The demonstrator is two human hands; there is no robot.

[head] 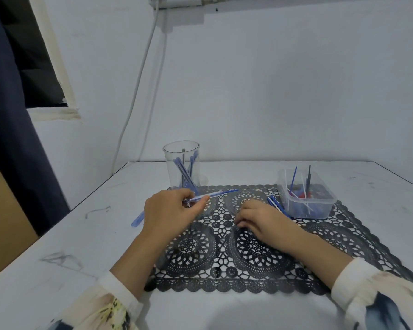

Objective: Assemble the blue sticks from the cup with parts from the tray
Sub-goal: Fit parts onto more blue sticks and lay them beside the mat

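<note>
The left hand (174,208) pinches one blue stick (212,194) by its end, just in front of the cup (181,148); gripped so far back, it could tip and slip. The right hand (260,221) rests curled on the mat (248,253); whether it holds a part, I cannot tell. One cup, perhaps five sticks (185,172) inside; one tray (308,210).

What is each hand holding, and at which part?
The left hand pinches a blue pen near one end. The right hand rests on the mat, holding nothing visible.
</note>
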